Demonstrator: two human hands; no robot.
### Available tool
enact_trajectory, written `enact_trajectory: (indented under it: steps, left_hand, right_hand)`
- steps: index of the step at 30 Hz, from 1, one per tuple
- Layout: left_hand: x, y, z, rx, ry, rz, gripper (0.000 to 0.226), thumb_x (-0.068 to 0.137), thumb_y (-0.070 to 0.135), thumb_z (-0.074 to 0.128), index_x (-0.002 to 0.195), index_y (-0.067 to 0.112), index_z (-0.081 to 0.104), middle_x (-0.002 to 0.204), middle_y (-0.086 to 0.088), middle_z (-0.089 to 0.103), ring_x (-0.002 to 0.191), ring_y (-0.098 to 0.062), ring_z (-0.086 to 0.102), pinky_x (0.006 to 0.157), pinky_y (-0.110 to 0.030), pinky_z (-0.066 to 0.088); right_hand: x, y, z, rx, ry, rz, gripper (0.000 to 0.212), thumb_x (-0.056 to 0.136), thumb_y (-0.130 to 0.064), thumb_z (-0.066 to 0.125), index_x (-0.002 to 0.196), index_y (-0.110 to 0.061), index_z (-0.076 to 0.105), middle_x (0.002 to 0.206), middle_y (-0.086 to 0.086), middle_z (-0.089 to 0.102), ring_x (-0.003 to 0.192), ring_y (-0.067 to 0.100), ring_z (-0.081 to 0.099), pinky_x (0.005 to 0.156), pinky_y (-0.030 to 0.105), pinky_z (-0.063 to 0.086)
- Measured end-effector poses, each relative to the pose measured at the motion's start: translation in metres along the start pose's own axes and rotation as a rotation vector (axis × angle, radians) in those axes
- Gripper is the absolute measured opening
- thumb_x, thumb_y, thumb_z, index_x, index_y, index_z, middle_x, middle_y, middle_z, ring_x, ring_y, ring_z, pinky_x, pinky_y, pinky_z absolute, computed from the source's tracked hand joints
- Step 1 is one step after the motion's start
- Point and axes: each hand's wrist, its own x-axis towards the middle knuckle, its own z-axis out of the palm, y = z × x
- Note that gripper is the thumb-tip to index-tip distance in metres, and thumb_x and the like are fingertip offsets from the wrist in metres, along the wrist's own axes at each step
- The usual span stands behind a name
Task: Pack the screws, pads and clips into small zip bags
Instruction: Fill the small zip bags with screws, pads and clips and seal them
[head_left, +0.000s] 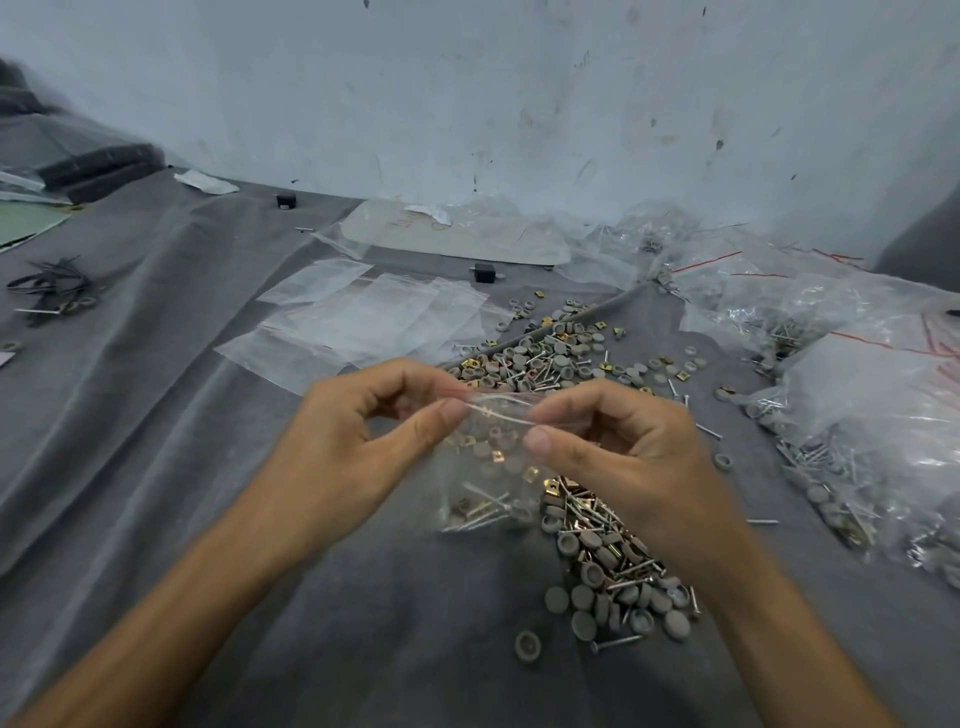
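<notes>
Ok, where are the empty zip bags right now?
In the head view the empty zip bags lie flat on the grey cloth, left of centre, just beyond the left hand and beside the far pile of loose parts.

We see soft, rather dim and cool light, with only faint shadows on the grey cloth (156, 415). The filled plastic bags (857, 410) at right give small white glare. Straight lines bend at the edges, and the corners look slightly blurred.
</notes>
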Motion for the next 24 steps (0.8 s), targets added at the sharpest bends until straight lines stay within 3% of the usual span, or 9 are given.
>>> enact_trajectory:
  steps: [3,5,8,12,17,24]
  left_hand:
    - [-0.001,0.004,0.008,-0.067,0.043,-0.022,0.007,0.084,0.032,0.069,0.091,0.032,0.072,0.081,0.017,0.071,0.075,0.002,0.061,0.075,-0.013,0.049]
    - [-0.004,0.007,0.014,-0.072,0.064,-0.029,0.005,0.084,0.031,0.069,0.088,0.031,0.071,0.079,0.015,0.069,0.073,-0.001,0.059,0.074,-0.013,0.048]
    - [-0.009,0.01,0.02,-0.031,0.053,-0.025,0.003,0.087,0.033,0.069,0.087,0.03,0.07,0.081,0.009,0.07,0.074,-0.007,0.061,0.071,-0.014,0.047]
    - [-0.011,0.015,0.021,0.006,0.04,0.007,0.005,0.089,0.038,0.068,0.089,0.033,0.071,0.084,0.013,0.072,0.076,-0.004,0.062,0.069,-0.013,0.046]
    - [-0.012,0.017,0.021,-0.007,0.046,0.007,0.002,0.088,0.036,0.07,0.089,0.035,0.072,0.083,0.013,0.072,0.074,-0.004,0.062,0.071,-0.012,0.046]
    - [-0.012,0.018,0.021,0.008,0.028,0.014,0.007,0.088,0.038,0.072,0.092,0.032,0.073,0.084,0.007,0.072,0.076,-0.011,0.064,0.071,-0.017,0.049]
  right_hand:
    - [0.001,-0.005,-0.001,-0.077,0.037,-0.019,0.027,0.08,-0.045,0.081,0.098,-0.027,0.071,0.091,-0.001,0.073,0.079,0.027,0.067,0.068,0.036,0.056]
    - [0.004,-0.009,0.0,-0.154,0.06,-0.036,0.033,0.079,-0.048,0.081,0.105,-0.035,0.067,0.102,-0.008,0.07,0.091,0.014,0.066,0.078,0.027,0.053]
    - [0.006,-0.014,0.005,-0.371,0.002,-0.122,0.035,0.083,-0.049,0.076,0.114,-0.038,0.066,0.11,-0.018,0.068,0.109,0.007,0.063,0.084,0.012,0.046]
    - [0.005,-0.016,0.012,-0.472,-0.013,-0.223,0.007,0.087,-0.029,0.076,0.093,-0.026,0.073,0.089,-0.015,0.068,0.09,0.008,0.065,0.077,0.023,0.049]
    - [0.003,-0.023,0.012,-0.507,0.033,-0.249,0.006,0.085,-0.024,0.077,0.09,-0.023,0.073,0.088,-0.016,0.066,0.086,0.007,0.064,0.074,0.012,0.043]
    - [0.002,-0.027,0.017,-0.512,0.117,-0.225,0.007,0.076,-0.022,0.077,0.076,-0.022,0.069,0.076,-0.014,0.065,0.075,0.009,0.062,0.067,0.013,0.041]
